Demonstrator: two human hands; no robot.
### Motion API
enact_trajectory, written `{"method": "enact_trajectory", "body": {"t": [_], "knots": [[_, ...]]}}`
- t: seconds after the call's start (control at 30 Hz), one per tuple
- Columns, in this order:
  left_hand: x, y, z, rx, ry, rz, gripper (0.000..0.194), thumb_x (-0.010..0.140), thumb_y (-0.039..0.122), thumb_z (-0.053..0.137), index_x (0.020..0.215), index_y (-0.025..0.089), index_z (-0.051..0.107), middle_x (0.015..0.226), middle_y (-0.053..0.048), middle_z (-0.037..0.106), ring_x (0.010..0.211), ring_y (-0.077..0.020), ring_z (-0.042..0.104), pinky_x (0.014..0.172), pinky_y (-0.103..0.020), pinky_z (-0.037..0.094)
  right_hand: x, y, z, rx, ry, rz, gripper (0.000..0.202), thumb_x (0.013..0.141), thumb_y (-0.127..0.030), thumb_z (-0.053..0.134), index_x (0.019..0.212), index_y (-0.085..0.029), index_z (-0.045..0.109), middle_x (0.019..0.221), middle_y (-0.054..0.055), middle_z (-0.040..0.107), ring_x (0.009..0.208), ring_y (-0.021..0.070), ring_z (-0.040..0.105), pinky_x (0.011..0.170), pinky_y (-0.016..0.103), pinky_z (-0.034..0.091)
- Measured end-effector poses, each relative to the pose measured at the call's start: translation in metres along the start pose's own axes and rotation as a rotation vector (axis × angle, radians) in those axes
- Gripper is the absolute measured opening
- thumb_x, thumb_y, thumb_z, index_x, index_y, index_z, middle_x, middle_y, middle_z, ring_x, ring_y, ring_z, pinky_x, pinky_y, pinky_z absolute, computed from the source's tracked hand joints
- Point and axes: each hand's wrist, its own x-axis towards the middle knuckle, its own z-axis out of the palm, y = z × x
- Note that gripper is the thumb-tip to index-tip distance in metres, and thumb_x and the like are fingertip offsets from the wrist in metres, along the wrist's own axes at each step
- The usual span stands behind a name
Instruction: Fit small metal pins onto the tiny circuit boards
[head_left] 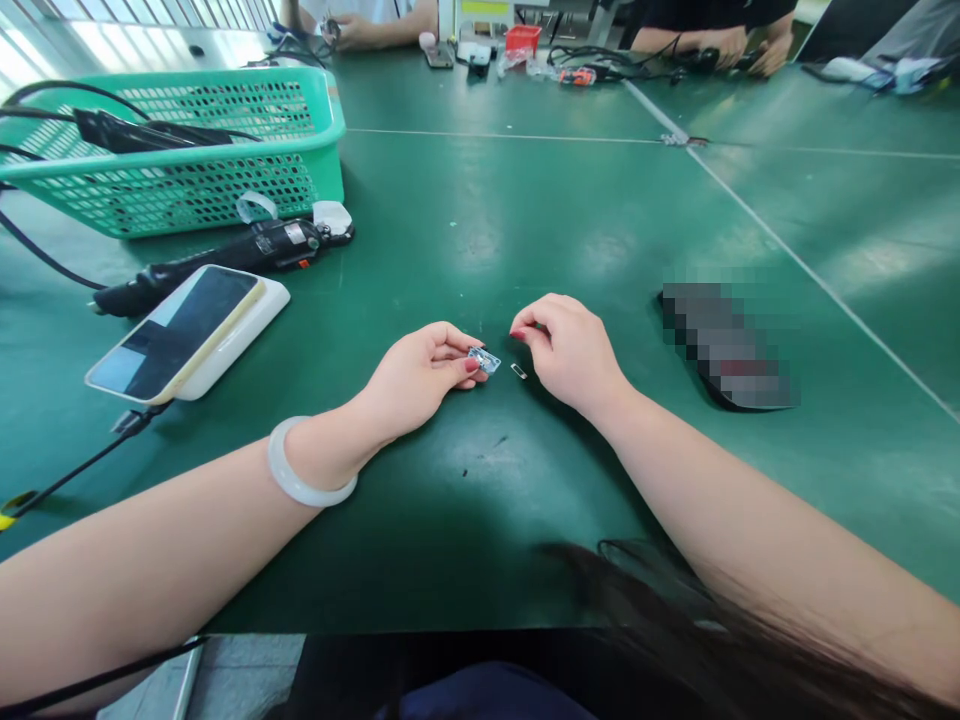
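Note:
My left hand [424, 372] pinches a small blue-and-white circuit board [484, 360] between thumb and fingers, just above the green table. To its right, my right hand [566, 345] is closed, with thumb and index fingertips together. Whatever those fingertips may hold is too small to make out. A tiny rectangular piece with a pale rim [518, 371] shows just below the right fingertips, apart from the board; it seems to lie on the tabletop.
A phone [180, 335] rests on a white block at left. Behind it lies a black power screwdriver [225, 260] beside a green basket [322, 150] with cables. A pixelated dark object [727, 345] lies at right. Across the green table [480, 560] other people's hands handle things.

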Motion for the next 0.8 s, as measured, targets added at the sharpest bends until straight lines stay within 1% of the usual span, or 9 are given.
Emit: {"method": "enact_trajectory", "body": {"t": [0.07,0.1,0.17,0.3,0.4,0.5,0.8], "knots": [[0.0,0.001,0.0,0.003,-0.025,-0.005,0.007,0.083,0.017,0.062,0.089,0.014,0.061,0.081,-0.003,0.071,0.078,-0.0122,0.067,0.076,-0.028,0.052,-0.004,-0.006,-0.004,0.223,0.05,-0.134,0.018,0.085,-0.012,0.053,0.074,-0.02,0.065,0.079,0.002,0.063,0.078,0.0165,0.057,0.073,0.032,0.045],[0.0,0.002,0.0,0.0,-0.038,-0.008,0.006,0.083,0.016,0.061,0.088,0.014,0.061,0.08,-0.003,0.071,0.077,-0.012,0.067,0.076,-0.028,0.052,-0.006,-0.009,-0.006,0.286,0.052,-0.184,0.019,0.086,-0.013,0.053,0.074,-0.021,0.065,0.08,0.001,0.063,0.079,0.0157,0.057,0.073,0.032,0.046],[-0.001,0.003,0.001,-0.005,-0.057,-0.013,0.004,0.083,0.015,0.06,0.087,0.014,0.061,0.079,-0.003,0.07,0.076,-0.0117,0.066,0.074,-0.028,0.052,-0.008,-0.014,-0.009,0.35,0.033,-0.234,0.02,0.086,-0.013,0.053,0.074,-0.022,0.066,0.082,0.001,0.062,0.081,0.0147,0.058,0.074,0.031,0.046],[-0.001,0.004,0.001,-0.011,-0.088,-0.005,0.004,0.084,0.014,0.058,0.085,0.013,0.062,0.08,-0.003,0.07,0.076,-0.0111,0.065,0.073,-0.026,0.051,-0.01,-0.014,-0.007,0.414,0.0,-0.241,0.02,0.085,-0.014,0.057,0.072,-0.023,0.069,0.081,0.0,0.059,0.079,0.0137,0.057,0.073,0.03,0.047],[-0.001,0.004,0.0,-0.017,-0.118,0.004,0.004,0.083,0.016,0.059,0.084,0.013,0.063,0.079,-0.003,0.069,0.075,-0.0106,0.065,0.073,-0.026,0.05,-0.009,-0.012,-0.005,0.459,0.0,-0.236,0.018,0.085,-0.017,0.059,0.072,-0.024,0.07,0.08,-0.001,0.057,0.073,0.0114,0.056,0.068,0.028,0.047],[-0.001,0.004,0.0,-0.031,-0.121,0.008,0.004,0.082,0.017,0.061,0.082,0.013,0.063,0.079,-0.003,0.069,0.075,-0.0112,0.065,0.073,-0.027,0.05,-0.01,-0.011,-0.003,0.499,0.002,-0.223,0.016,0.084,-0.019,0.061,0.073,-0.025,0.072,0.079,-0.001,0.056,0.069,0.0098,0.054,0.064,0.027,0.047],[-0.001,0.004,0.0,-0.044,-0.137,0.018,0.003,0.082,0.016,0.061,0.081,0.014,0.063,0.078,-0.003,0.07,0.074,-0.0116,0.065,0.073,-0.027,0.05,-0.01,-0.012,-0.003,0.556,-0.026,-0.196,0.016,0.084,-0.019,0.062,0.071,-0.024,0.07,0.08,-0.002,0.057,0.07,0.0099,0.055,0.064,0.026,0.047]]}}
